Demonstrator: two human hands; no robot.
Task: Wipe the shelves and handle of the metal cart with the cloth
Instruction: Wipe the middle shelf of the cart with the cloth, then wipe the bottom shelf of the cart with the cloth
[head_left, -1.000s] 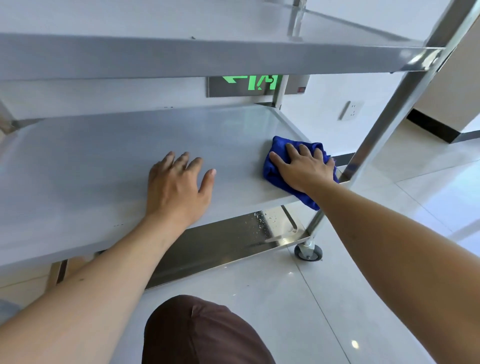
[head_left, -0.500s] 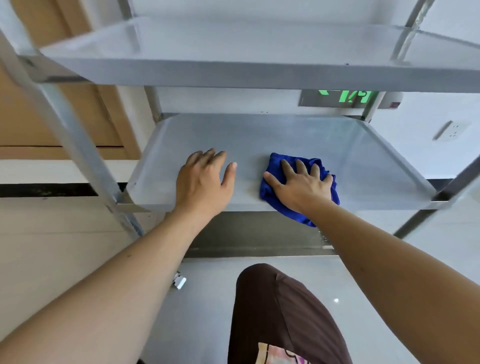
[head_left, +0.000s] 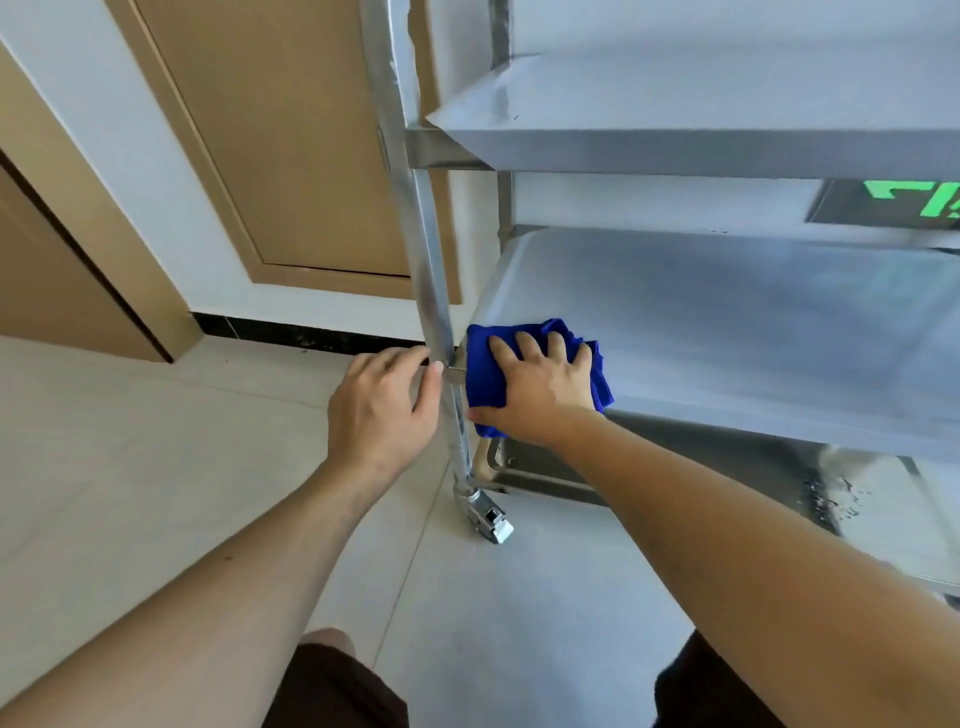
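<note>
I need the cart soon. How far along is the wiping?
Hard to call anything done, though the metal middle shelf looks clean. In hand: the right hand presses the blue cloth on that shelf's left corner while the left hand is at the upright post. The bottom shelf shows specks; no handle is in view.

Folded blue cloth (head_left: 485, 374) on the near left corner of the middle steel shelf (head_left: 753, 332), under the flat right hand (head_left: 540, 387). Just left of it, upright steel corner post (head_left: 426, 249), with the left hand (head_left: 382, 410) against it. Above, upper steel shelf (head_left: 727, 104); below, bottom steel shelf (head_left: 701, 467). Caster wheel (head_left: 491, 519) at the post's foot on the tiled floor (head_left: 130, 441).
</note>
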